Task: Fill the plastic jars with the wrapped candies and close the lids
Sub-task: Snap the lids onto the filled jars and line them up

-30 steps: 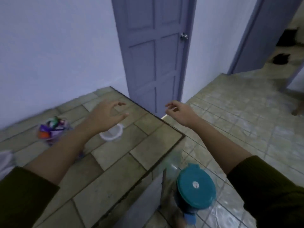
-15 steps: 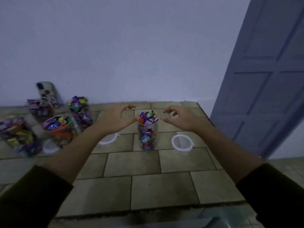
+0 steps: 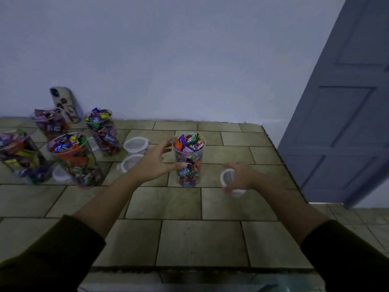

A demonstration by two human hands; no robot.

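Observation:
A clear plastic jar [image 3: 190,172] filled to the brim with wrapped candies stands uncovered in the middle of the tiled counter [image 3: 189,239]. My left hand [image 3: 155,163] is open just left of it, fingers spread, thumb tip against the jar's side. To the right, my right hand [image 3: 245,175] curls over a white lid [image 3: 227,175] lying on the counter, with its fingers closed around the rim. Most of that lid is hidden under the hand.
Several more candy-filled open jars [image 3: 73,159] stand at the left, with loose white lids [image 3: 135,145] between them. A phone [image 3: 63,104] leans on the wall. The counter ends at the right, near a blue door [image 3: 347,123].
The view settled on the counter after swinging left from the door. My right hand dropped from beside the jar's top onto the lid at the right. My left hand stayed by the jar.

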